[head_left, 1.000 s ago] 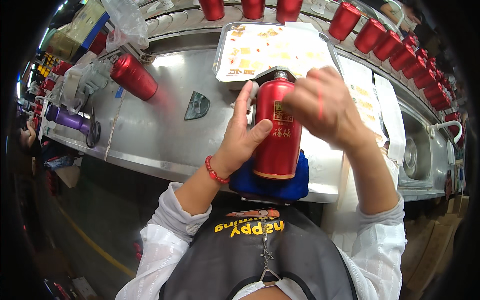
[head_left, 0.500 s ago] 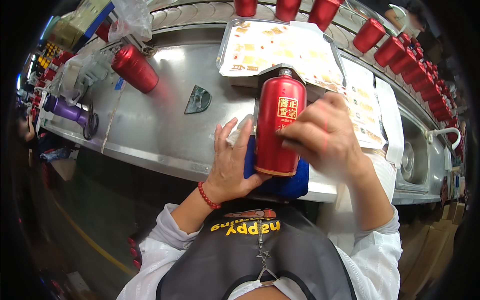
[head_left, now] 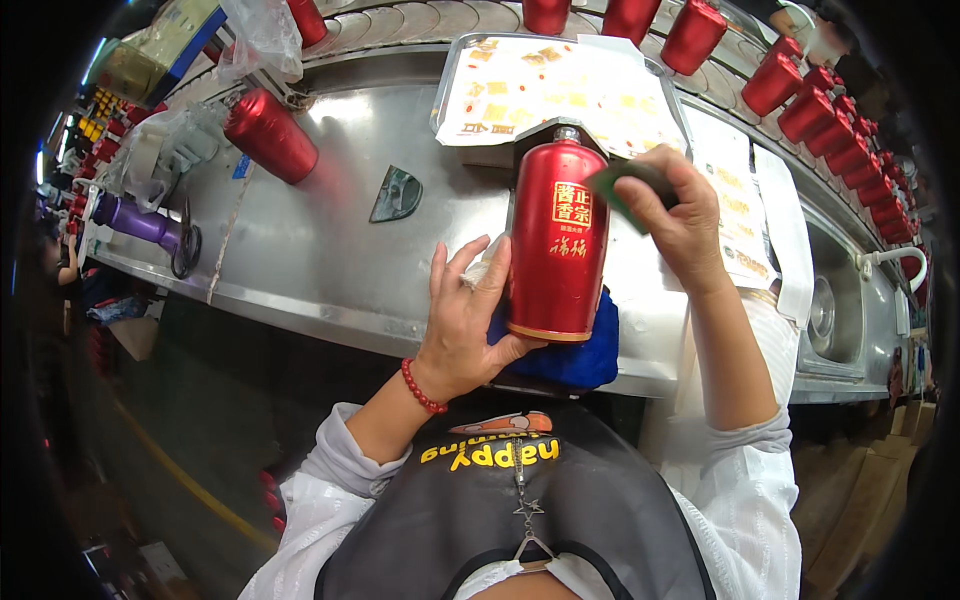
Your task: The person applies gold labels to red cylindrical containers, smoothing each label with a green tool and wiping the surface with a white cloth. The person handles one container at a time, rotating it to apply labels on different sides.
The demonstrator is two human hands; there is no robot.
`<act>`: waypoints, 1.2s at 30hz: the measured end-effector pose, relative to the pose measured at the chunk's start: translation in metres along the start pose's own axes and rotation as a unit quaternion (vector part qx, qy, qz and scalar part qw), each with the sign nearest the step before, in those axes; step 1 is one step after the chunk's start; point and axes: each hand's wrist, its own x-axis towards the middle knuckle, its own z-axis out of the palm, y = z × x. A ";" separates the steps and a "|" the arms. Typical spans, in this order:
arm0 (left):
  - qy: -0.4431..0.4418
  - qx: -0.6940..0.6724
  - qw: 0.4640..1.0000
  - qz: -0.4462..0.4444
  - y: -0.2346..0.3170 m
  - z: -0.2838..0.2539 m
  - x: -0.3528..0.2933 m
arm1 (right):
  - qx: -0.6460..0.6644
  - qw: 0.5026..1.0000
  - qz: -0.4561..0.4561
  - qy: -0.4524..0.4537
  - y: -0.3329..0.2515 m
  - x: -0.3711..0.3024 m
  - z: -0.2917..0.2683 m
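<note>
A red bottle [head_left: 558,270] with gold lettering and a gold band round its base leans back on a dark rest, beside a folded blue cloth [head_left: 592,368]. My left hand [head_left: 463,320] steadies its lower left side, with the thumb along the base and the index finger against the wall. Something whitish shows between the fingers of that hand. Pinched in my right hand [head_left: 683,215] is a flat dark green scraper [head_left: 632,192], its edge close to the bottle's upper right side; contact cannot be made out. A second dark green flat piece [head_left: 397,194] lies on the steel worktop.
A tray [head_left: 440,112] carrying printed sticker sheets [head_left: 560,85] stands behind the bottle. Another red bottle [head_left: 270,135] leans at the left, near a purple tool [head_left: 135,218]. Several red bottles [head_left: 693,38] line a curved conveyor. At the right is a steel sink [head_left: 850,340].
My right hand has moved up and right from the bottle's lower front, revealing the scraper and more gold lettering. Bottles on the conveyor have shifted right. My left hand stays at the bottle.
</note>
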 end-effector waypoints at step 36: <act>-0.249 -0.439 0.750 -0.426 -0.042 -0.015 0.169 | -0.509 0.853 -0.024 0.113 0.208 0.375 -0.238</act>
